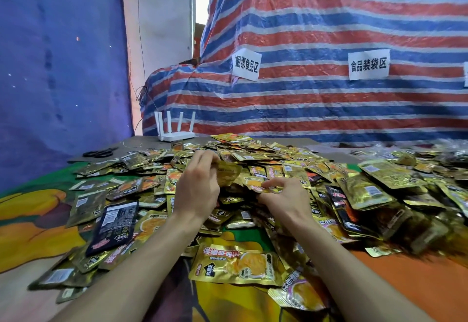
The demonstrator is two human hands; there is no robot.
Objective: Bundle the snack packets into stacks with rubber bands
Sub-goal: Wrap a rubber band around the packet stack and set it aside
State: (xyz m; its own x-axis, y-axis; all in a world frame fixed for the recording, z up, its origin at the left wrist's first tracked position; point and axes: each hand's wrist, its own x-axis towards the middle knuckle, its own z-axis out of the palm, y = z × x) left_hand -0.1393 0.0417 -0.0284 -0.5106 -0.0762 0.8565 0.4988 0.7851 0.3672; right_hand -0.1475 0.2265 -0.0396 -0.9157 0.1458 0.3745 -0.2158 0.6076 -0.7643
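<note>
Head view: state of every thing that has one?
left hand, grips a gold packet
right hand, pinches an orange-fronted packet
packet pile, loose, no bands visible
router, upright, antennas up

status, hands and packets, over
Left hand grips gold packet. Right hand pinches orange packet on pile. No stack bundled yet.
</note>
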